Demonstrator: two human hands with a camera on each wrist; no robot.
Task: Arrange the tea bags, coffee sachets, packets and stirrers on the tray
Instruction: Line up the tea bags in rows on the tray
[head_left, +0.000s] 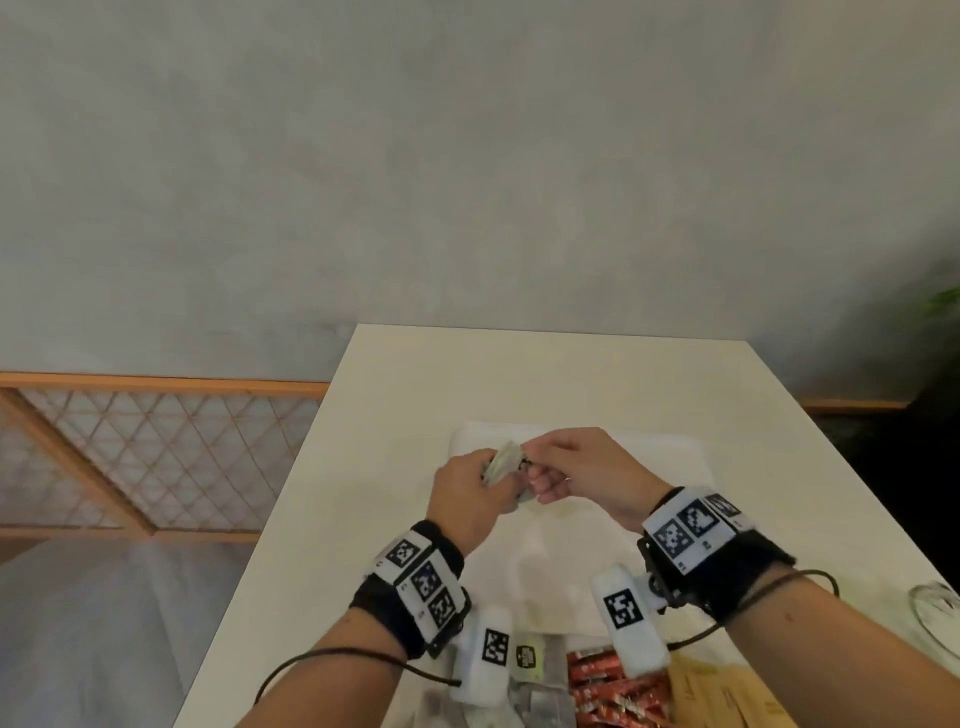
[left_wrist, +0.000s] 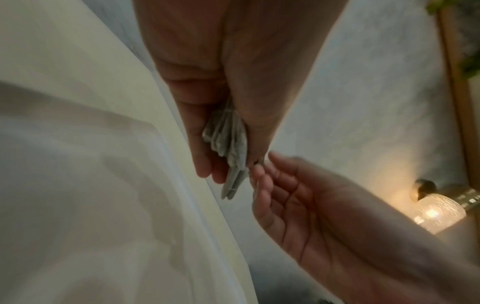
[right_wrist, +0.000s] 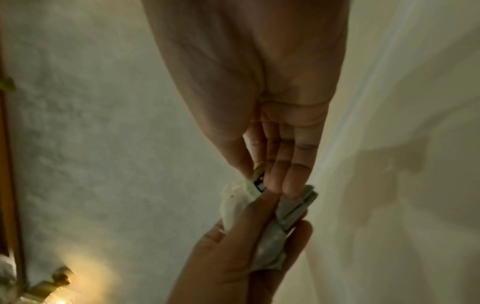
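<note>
Above the bare tray (head_left: 670, 452), my left hand (head_left: 467, 496) grips a tea bag bundle (head_left: 505, 460) while my right hand (head_left: 582, 470) pinches one tag; red sachets (head_left: 602, 680) wait at six o'clock.

My left hand (head_left: 475, 491) covers most of the tea bags (head_left: 503, 460) I grip; I cannot count them in any view. What my right hand (head_left: 582, 475) pinches at their top is too small and blurred to name. At the table's (head_left: 545, 374) near edge, the wrist units hide parts of the red sachets (head_left: 597, 686) and brown packets (head_left: 727, 691), and the frame cuts both off. The glass object (head_left: 935, 608) at the right edge is cropped.
</note>
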